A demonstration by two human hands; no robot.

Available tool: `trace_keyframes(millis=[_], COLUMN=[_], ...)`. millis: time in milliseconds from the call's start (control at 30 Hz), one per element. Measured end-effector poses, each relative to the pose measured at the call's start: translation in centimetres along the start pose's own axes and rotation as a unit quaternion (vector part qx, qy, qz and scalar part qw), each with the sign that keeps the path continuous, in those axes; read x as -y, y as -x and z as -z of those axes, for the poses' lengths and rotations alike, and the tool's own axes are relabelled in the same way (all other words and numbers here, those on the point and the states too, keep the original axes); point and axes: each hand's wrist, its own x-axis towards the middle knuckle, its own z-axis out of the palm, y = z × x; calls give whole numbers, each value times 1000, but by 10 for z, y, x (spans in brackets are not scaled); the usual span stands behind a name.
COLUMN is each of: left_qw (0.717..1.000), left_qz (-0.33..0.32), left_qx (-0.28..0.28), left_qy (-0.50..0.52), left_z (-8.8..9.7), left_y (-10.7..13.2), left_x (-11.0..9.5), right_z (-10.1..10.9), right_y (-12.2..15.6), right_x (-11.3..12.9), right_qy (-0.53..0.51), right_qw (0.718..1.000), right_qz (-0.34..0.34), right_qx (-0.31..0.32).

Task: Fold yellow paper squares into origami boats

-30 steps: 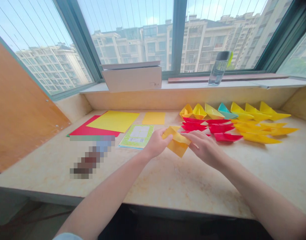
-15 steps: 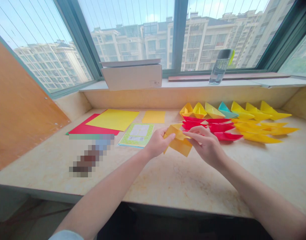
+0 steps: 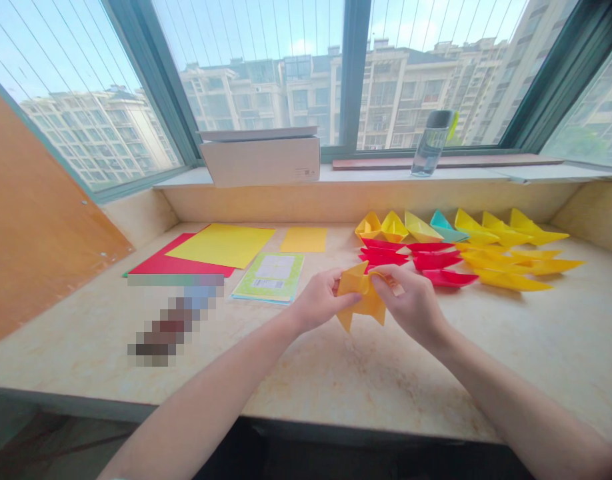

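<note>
A partly folded piece of orange-yellow paper (image 3: 373,308) is held above the counter between both hands, its lower corners pointing down. My left hand (image 3: 322,299) pinches its left side, thumb on the near face. On the right, my right hand (image 3: 411,293) grips the upper right part between thumb and fingers; some fingertips are hidden. Just behind the hands lie red folded paper boats (image 3: 446,278). Yellow paper boats (image 3: 513,280) and a teal paper boat (image 3: 447,227) stand farther right and back.
Left of the hands lie a green booklet (image 3: 269,277), a yellow sheet (image 3: 221,245) over a red sheet (image 3: 151,263), and a small orange sheet (image 3: 304,239). A blurred patch (image 3: 171,323) hides something. On the sill are a white box (image 3: 261,160) and a water bottle (image 3: 429,148).
The orange paper has turned and bent between my hands, so two pointed corners now hang down. My right fingers have curled closer around its upper edge. The view has shifted slightly.
</note>
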Motion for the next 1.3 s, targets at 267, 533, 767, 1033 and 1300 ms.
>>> trace_keyframes(millis=[267, 533, 767, 1033, 1300], left_qw=[995, 991, 997, 998, 997], left_qz=[-29, -21, 14, 23, 0], left_qx=[-15, -46, -35, -15, -33], left_qy=[-96, -122, -68, -51, -66], left_z=[-6, -13, -16, -12, -21], left_y=[2, 4, 6, 3, 5], left_x=[3, 3, -2, -2, -5], right_z=[-5, -4, -6, -9, -13], right_y=[0, -1, -4, -1, 0], right_x=[3, 10, 10, 10, 15], right_qy=[-41, -79, -168, -176, -120], right_qw=[996, 989, 971, 973, 981], right_qz=[-79, -126, -168, -147, -153], right_qx=[19, -10, 13, 26, 4])
